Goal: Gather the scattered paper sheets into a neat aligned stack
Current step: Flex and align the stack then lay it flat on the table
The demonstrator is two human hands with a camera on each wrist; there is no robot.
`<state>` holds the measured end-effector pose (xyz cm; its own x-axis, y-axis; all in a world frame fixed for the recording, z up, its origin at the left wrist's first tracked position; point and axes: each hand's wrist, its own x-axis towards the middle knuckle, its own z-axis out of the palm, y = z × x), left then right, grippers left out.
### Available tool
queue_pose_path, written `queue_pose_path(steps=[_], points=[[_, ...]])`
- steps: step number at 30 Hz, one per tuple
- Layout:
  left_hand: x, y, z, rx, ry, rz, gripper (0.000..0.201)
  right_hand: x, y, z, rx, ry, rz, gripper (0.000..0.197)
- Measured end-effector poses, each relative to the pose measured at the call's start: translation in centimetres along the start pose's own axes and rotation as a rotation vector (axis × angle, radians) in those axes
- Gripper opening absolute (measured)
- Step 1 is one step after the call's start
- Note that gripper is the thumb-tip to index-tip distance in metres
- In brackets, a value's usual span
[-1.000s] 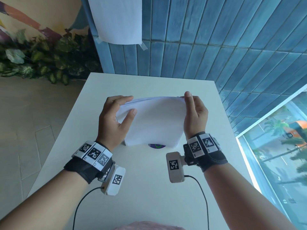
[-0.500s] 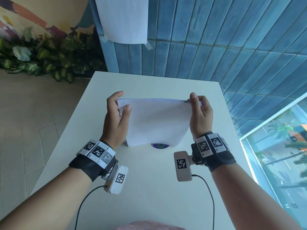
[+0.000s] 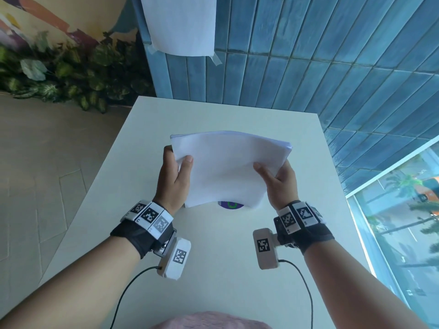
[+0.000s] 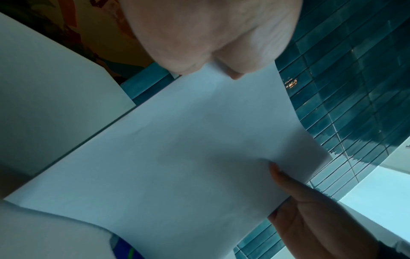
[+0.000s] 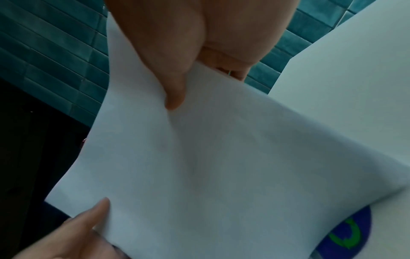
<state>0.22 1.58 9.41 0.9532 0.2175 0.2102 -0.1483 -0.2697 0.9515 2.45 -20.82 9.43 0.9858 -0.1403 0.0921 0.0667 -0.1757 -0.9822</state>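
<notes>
A stack of white paper sheets point(image 3: 228, 167) is held up above the white table point(image 3: 213, 269), its far edge fanned a little. My left hand point(image 3: 174, 172) grips the stack's left edge, thumb on top and fingers behind. My right hand point(image 3: 278, 179) grips the right edge the same way, thumb lying on the top sheet. In the left wrist view the paper stack point(image 4: 177, 154) spans the frame, with the right hand point(image 4: 315, 219) at its far side. The right wrist view shows my thumb pressing the paper stack point(image 5: 221, 166) and the left hand point(image 5: 84, 233) at the lower corner.
A purple round sticker with a green mark point(image 3: 230, 205) lies on the table under the stack's near edge. A white sheet point(image 3: 180, 22) is taped to the blue tiled wall point(image 3: 308, 62) behind. Plants point(image 3: 59, 77) line the floor at left; a window point(image 3: 403, 222) is right.
Both hands slid down from the stack's top corners to its side edges. The stack tilted back from upright, so its top face now shows.
</notes>
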Motion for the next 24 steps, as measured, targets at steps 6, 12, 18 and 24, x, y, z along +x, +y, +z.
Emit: queue_pose_path(steps=[6,12,18,24], points=[[-0.1,-0.3,0.0,-0.024,0.006,0.023,0.027,-0.1,0.1,0.3,-0.037,0.083,-0.075,0.031],[-0.9,-2.0,1.4,0.011,-0.007,-0.027,0.022,-0.7,2.4,0.7,-0.108,0.09,-0.002,0.036],[-0.9,-2.8,1.4,-0.01,0.003,-0.011,0.025,-0.5,2.5,0.5,-0.128,0.102,-0.004,0.037],[-1.4,-3.9,2.2,0.021,0.016,-0.084,0.03,-0.3,3.3,0.8,-0.195,0.094,0.035,0.034]])
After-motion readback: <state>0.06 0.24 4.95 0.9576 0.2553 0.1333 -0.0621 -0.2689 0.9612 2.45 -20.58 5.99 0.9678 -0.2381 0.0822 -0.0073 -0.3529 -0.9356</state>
